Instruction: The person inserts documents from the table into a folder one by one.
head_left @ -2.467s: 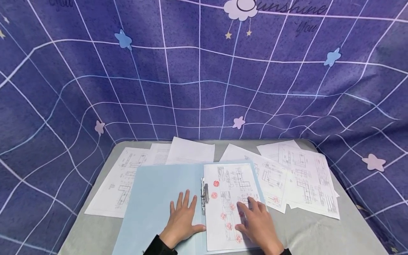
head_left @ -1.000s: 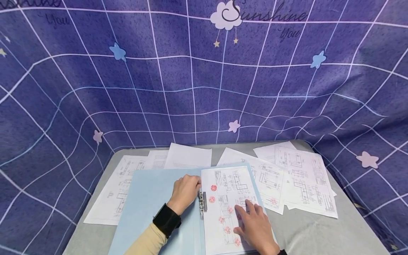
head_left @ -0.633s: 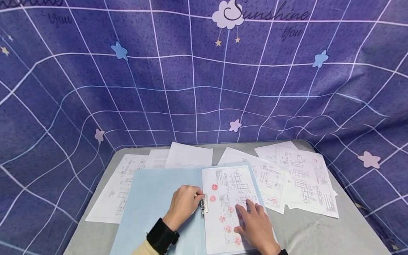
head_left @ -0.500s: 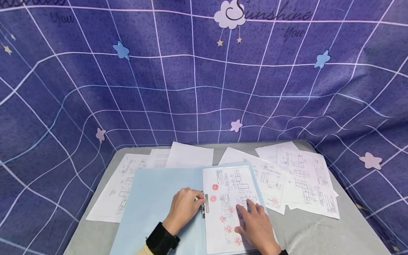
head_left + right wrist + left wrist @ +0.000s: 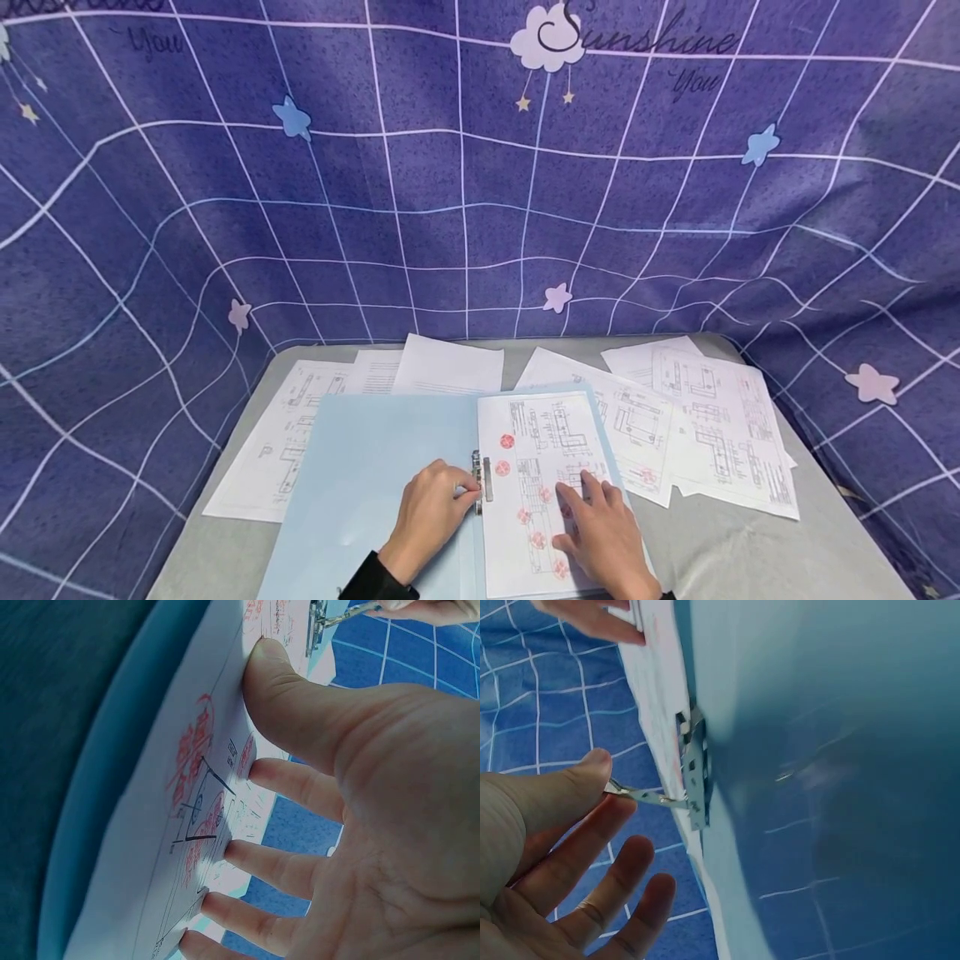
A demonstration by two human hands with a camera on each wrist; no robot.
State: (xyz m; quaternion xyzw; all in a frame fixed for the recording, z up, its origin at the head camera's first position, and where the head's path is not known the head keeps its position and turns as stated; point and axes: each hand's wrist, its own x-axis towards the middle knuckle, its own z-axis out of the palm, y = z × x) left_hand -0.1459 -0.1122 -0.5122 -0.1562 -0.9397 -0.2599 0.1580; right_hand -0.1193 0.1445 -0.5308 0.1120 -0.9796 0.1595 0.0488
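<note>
A light blue folder [image 5: 375,442] lies spread out on the table, with a stack of printed drawing sheets [image 5: 536,425] bearing red stamps on its right side. Along the spine runs a metal lever clip [image 5: 695,776]. Thumb and index finger of my left hand [image 5: 431,517] pinch the end of the clip's lever [image 5: 651,797], which stands up away from the base; the other fingers are loose. My right hand [image 5: 606,537] rests on the sheets, fingers spread, fingertips [image 5: 262,769] and thumb touching the paper.
Loose drawing sheets [image 5: 296,433] lie partly under the folder at the left, with text pages [image 5: 450,367] behind it. More drawings [image 5: 738,442] overlap at the right on the grey tabletop [image 5: 750,550]. A purple patterned curtain [image 5: 420,233] encloses the back and sides.
My left hand first lay flat on the folder, then reached the clip's far end; it has since drawn back toward me, pinching the lever. The right hand stays on the sheets.
</note>
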